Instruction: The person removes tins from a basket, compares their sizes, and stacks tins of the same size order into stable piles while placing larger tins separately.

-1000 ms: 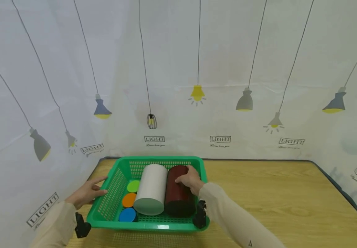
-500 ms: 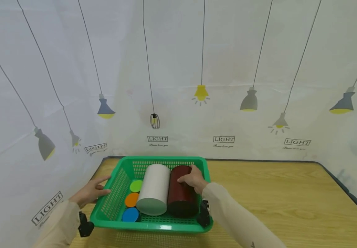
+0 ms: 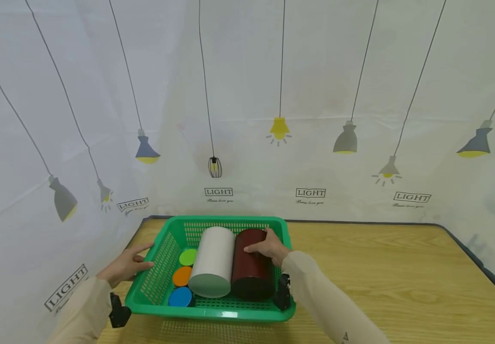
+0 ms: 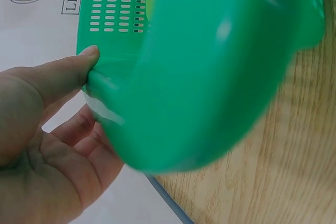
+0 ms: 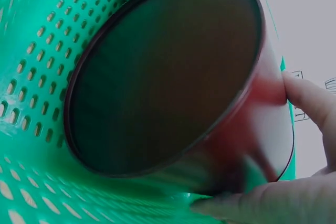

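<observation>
A green plastic basket (image 3: 213,312) stands on the wooden table with its slotted walls showing. My left hand (image 3: 123,265) pinches its left rim, thumb on the inner side and fingers outside, as the left wrist view shows. Inside the basket on the right lies a dark red cylinder (image 3: 247,272), smooth and shiny. My right hand (image 3: 270,246) grips this cylinder at its far right part, the thumb (image 5: 310,95) against its side; some fingers are hidden. Touching or nearly touching it on the left lies a white cylinder (image 3: 214,258).
Along the basket's left side sit a lime green round piece (image 3: 188,257), an orange one (image 3: 182,276) and a blue one (image 3: 181,296). Wooden tabletop (image 3: 367,272) stretches to the right. A pale printed cloth (image 3: 247,95) hangs behind and at both sides.
The head view has shifted a little, so everything appears slightly further right than a second ago. Both hands keep their places on the basket rim and the dark red cylinder.
</observation>
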The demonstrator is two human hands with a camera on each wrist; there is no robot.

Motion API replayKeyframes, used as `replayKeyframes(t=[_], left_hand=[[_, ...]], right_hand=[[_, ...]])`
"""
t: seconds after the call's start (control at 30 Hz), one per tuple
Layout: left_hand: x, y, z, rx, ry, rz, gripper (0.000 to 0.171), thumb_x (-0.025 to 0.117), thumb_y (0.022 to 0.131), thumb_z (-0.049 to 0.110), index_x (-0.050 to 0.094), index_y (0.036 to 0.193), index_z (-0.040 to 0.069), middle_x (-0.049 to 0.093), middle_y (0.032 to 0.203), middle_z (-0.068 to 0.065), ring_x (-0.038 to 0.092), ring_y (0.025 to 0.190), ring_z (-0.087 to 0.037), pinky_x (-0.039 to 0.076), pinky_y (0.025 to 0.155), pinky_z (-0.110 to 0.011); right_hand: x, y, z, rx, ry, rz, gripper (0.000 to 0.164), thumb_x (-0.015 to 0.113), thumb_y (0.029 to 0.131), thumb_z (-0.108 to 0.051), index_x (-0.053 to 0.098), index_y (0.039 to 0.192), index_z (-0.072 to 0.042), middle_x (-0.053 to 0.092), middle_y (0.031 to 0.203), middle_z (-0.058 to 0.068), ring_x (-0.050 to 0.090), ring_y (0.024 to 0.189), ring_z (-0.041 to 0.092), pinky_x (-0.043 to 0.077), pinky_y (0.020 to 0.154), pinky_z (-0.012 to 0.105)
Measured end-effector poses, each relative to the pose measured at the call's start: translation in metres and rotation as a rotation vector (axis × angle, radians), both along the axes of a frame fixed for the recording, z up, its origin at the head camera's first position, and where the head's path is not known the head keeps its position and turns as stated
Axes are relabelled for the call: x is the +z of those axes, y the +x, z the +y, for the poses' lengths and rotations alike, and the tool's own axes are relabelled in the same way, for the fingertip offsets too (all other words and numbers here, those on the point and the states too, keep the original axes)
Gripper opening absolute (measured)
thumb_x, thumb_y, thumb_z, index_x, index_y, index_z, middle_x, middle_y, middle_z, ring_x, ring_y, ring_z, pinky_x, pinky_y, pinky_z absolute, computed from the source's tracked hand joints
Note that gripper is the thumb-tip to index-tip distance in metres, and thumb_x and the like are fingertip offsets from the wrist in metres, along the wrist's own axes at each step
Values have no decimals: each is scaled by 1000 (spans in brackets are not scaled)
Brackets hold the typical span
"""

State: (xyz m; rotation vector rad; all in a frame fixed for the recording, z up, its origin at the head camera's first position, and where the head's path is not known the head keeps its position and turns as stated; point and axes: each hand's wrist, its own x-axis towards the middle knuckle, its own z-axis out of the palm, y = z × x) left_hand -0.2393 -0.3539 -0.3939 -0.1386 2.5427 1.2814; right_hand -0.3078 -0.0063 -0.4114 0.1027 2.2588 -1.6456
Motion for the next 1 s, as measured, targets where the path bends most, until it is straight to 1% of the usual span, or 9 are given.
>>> replayKeyframes(t=[0.1,0.2,0.33,0.47,0.8,0.9,1.0], left_hand=[[0,0,0,0,6,1,65,56,87,10,19,139,-3,52,107,-27,59,81,-24,51,68,-43],[-1,1,0,-13,17,8,65,56,87,10,18,139,-2,52,107,-27,60,81,-25,51,68,-43],[-1,2,0,-31,36,26,65,54,87,7,17,139,-3,52,107,-28,60,81,-27,51,68,-43],[0,3,0,-32,38,28,65,55,87,7,17,139,-4,51,108,-30,60,82,-27,51,68,-42],[0,3,-1,-34,32,24,66,56,87,9,17,139,-4,49,110,-31,60,83,-27,51,69,-43],[0,4,0,-32,37,25,66,55,87,8,17,139,-3,49,111,-31,60,83,-27,51,69,-43],[0,4,0,-28,36,27,66,55,87,8,17,139,-3,49,111,-31,60,83,-27,51,68,-43]], right_hand=[[-1,-1,1,0,-11,-17,90,75,71,-15,16,137,0,42,118,22,45,102,36,41,82,50],[-2,-2,0,5,-9,-30,94,74,71,-17,11,139,1,37,123,24,41,108,38,38,87,51],[-5,-2,-1,6,18,-45,99,74,72,-20,4,138,5,29,129,26,34,115,39,33,93,51],[-7,-3,-2,4,39,-61,95,74,71,-23,11,135,8,34,122,25,39,108,37,37,90,49],[-10,-4,-1,37,-4,-117,84,74,70,-32,23,126,4,43,109,19,46,97,33,45,79,46],[-11,-4,-1,40,-9,-128,86,75,69,-33,22,126,3,43,109,19,46,97,33,45,79,47],[-12,-5,-2,34,14,-132,94,75,69,-34,16,131,3,41,111,21,44,100,35,43,81,49]])
